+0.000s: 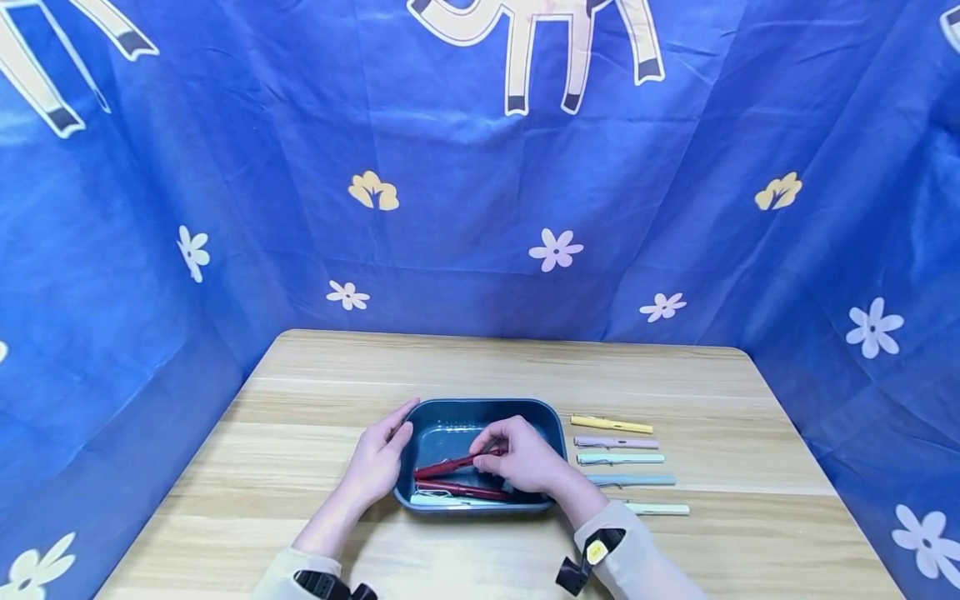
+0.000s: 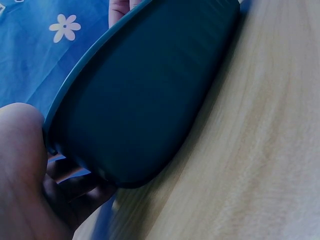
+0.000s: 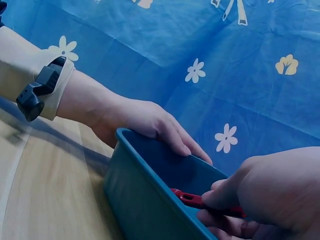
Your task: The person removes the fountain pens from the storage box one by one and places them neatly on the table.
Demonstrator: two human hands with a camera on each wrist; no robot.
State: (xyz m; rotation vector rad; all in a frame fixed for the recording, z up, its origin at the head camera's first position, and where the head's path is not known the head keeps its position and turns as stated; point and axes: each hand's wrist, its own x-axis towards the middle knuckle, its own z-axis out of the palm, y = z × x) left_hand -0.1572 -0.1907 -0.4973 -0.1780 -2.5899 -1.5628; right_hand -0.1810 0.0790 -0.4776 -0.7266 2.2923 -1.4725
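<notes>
A dark teal plastic bin stands on the wooden table. At its left end my left hand grips the wall, thumb over the rim and fingers along the outside, as the left wrist view shows. My right hand reaches inside and pinches a dark red pen between thumb and fingers. In the right wrist view, part of this red pen shows past the thumb. Below it in the bin lie a second red pen and a pale mint pen, both partly covered by the right hand.
To the right of the bin, several pens lie in a column: a yellow pen, a lilac pen, a mint pen, a blue pen and a whitish pen partly behind the right forearm. A blue patterned curtain surrounds the table.
</notes>
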